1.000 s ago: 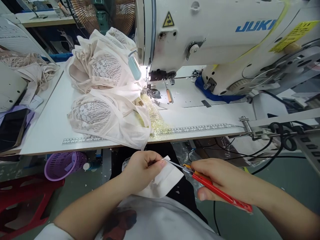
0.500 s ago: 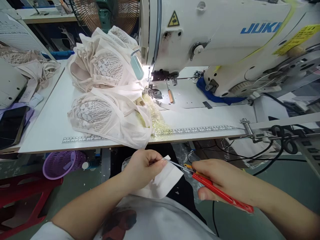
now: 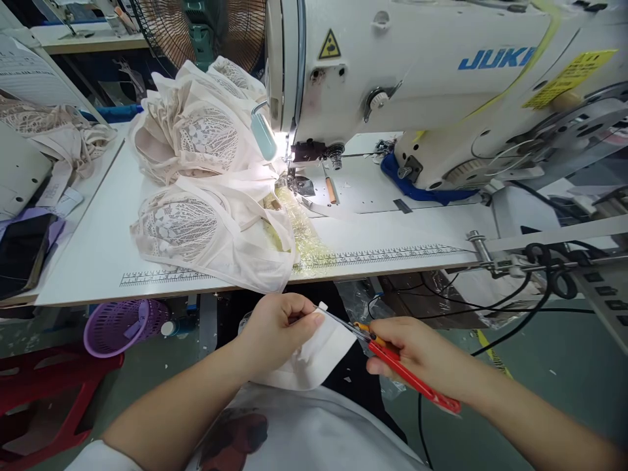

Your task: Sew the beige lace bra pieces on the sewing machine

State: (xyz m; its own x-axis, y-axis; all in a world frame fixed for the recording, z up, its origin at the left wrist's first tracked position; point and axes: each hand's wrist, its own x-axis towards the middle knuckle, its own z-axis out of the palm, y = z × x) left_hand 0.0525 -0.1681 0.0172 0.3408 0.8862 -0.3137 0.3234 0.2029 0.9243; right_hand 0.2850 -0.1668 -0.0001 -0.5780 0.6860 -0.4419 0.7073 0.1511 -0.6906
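My left hand point(image 3: 279, 337) is closed in a pinch on the upper edge of a white fabric piece point(image 3: 326, 347), which hangs over my lap. Fingers of my right hand point(image 3: 417, 350) wrap round a pair of red-handled scissors point(image 3: 400, 373) with an orange part near the pivot. The thin metal blades point left along the top of the fabric, their tips close to my left fingertips. Whether the tips touch the cloth is hard to tell. Above my hands, a cream lace bra point(image 3: 210, 226) lies across the table's front edge beside the needle.
A white sewing machine point(image 3: 417, 78) stands over the white table point(image 3: 88, 255). More bras are piled point(image 3: 196, 131) left of its needle, before a fan point(image 3: 235, 33). Below left are a purple basket point(image 3: 105, 330) and red stool point(image 3: 63, 405). Cables hang at the right.
My right hand and the scissors have shifted left, toward my left hand, and the thumb has drawn closer to the handle. My left hand keeps its pinch. The view has moved slightly.
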